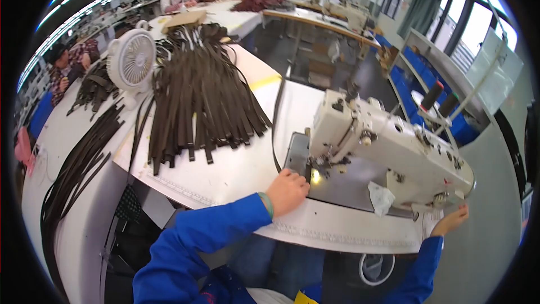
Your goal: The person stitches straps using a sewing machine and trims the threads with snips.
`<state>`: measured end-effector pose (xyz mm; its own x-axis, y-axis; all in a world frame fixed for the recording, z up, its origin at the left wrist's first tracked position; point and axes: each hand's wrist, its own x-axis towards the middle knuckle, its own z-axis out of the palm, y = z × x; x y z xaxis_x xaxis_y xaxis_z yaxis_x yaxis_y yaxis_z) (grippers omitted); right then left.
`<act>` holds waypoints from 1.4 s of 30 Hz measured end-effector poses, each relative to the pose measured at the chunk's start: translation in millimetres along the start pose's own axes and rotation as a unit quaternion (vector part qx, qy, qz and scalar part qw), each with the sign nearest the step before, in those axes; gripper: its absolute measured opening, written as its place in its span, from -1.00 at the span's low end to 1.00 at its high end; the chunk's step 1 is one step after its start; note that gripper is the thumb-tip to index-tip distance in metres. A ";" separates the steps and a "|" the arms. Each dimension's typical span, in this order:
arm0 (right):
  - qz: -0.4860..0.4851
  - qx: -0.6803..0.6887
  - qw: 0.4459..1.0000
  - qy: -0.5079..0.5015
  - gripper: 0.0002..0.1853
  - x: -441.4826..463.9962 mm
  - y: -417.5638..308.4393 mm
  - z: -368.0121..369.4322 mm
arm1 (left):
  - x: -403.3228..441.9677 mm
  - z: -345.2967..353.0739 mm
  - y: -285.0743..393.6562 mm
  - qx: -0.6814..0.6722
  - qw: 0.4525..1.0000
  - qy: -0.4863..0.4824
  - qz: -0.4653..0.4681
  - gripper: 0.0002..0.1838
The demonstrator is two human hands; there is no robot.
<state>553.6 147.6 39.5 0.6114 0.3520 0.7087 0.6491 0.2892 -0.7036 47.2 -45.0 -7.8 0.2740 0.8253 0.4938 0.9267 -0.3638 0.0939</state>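
On shelf (406,61), far R: blue bins (402,85) sitting, contents unclear. Dark strap (275,129), narrow, curving; L hand (287,193) clenching its end. R hand (450,222) nearing sewing machine (394,141), grip unclear.

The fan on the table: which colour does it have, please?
The fan is white; it shows best in the head view.

Sewing machine (402,146): we note a pale painted-looking shell, smooth, mildly glossy. Bed plate (296,155): smooth, reflective, metallic-looking. Strips (197,101): dark, cloth-like, mostly matt. Tabletop (242,174): smooth, with a soft sheen. Fan (131,59): pale plastic. Blue sleeve (211,225): matt cloth, creased. Crumpled scrap (381,198): paper or cloth, we cannot tell.
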 end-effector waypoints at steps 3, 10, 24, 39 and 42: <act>-0.006 0.112 0.990 -0.085 -0.65 -60.1 -58.5 -9.0 | 2.2 -19.0 3.8 0.025 1.000 0.000 0.003 -0.81; -0.021 0.157 0.898 -0.410 -0.85 -185.9 -131.5 -16.2 | -0.3 -6.5 2.6 0.028 0.998 -0.062 -0.017 -0.79; -0.177 0.062 0.836 -0.515 -0.82 -213.2 -146.9 -10.3 | 0.7 5.7 6.7 0.059 0.998 -0.002 -0.015 -0.90; -0.173 0.062 0.840 -0.510 -0.81 -214.8 -141.6 -9.6 | 3.7 5.8 1.8 0.023 0.999 -0.008 -0.028 -0.92; -0.173 0.059 0.841 -0.510 -0.81 -214.5 -144.6 -9.9 | 5.0 2.2 2.7 0.008 0.999 -0.012 -0.039 -0.90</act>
<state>333.1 21.5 -10.3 -0.3494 0.7916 0.5012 0.6227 0.5959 -0.5071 51.6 -40.9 -7.0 0.2065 0.8611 0.4645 0.9493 -0.2913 0.1179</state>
